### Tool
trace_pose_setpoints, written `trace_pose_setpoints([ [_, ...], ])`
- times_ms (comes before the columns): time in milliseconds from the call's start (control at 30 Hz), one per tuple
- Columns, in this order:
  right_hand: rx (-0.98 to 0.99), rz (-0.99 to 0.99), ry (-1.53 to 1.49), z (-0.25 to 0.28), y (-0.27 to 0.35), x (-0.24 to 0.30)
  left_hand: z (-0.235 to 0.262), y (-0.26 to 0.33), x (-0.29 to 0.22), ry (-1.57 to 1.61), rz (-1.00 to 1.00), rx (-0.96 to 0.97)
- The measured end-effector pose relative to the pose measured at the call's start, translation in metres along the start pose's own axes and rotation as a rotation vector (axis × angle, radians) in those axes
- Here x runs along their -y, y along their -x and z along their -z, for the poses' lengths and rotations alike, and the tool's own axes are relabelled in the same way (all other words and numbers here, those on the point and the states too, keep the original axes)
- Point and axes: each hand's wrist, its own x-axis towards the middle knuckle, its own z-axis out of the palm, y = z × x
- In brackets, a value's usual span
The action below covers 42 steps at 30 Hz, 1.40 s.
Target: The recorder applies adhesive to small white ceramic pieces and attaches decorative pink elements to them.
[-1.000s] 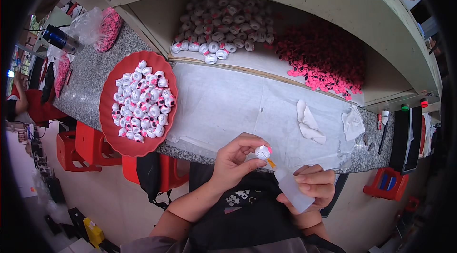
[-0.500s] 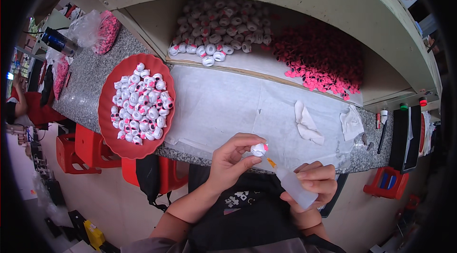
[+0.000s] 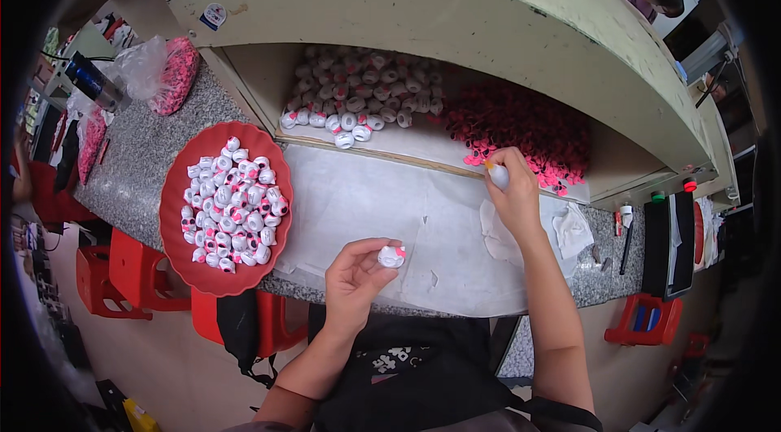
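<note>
White and pink, one small piece point(image 3: 390, 257) sits pinched in the left hand point(image 3: 351, 281) over the tabletop point(image 3: 358, 196), close to its near edge; a light, steady hold with the pink part uncovered should serve best. By the shelf's point(image 3: 399, 147) front edge, the right hand point(image 3: 518, 194) grips a pale bottle point(image 3: 499, 178) near the pink pieces point(image 3: 533, 139); its orange tip point(image 3: 490, 164) is best kept off them. Whether fingertips touch them I cannot tell.

Red tray point(image 3: 213, 282) in smooth plastic; counter point(image 3: 138, 159) of speckled stone; matt paper sheet point(image 3: 350, 196); white piece point(image 3: 392, 258), smooth plastic.
</note>
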Motion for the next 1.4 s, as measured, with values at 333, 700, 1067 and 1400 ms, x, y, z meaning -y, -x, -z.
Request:
trace_pose_setpoints([
  [333, 0.101, 0.026, 0.156, -0.022, -0.011, 0.012, 0.006, -0.002, -0.001, -0.017, 0.009, -0.008],
  [700, 0.126, 0.091, 0.121, -0.019, -0.001, 0.006, 0.005, -0.001, 0.001, 0.027, 0.005, 0.037],
  [1067, 0.123, 0.158, 0.069, -0.006, 0.007, 0.000, -0.002, -0.002, 0.002, -0.043, 0.013, -0.001],
  [1400, 0.210, -0.484, -1.022, -0.009, 0.070, 0.071, -0.021, 0.002, 0.010, 0.150, 0.105, 0.074],
])
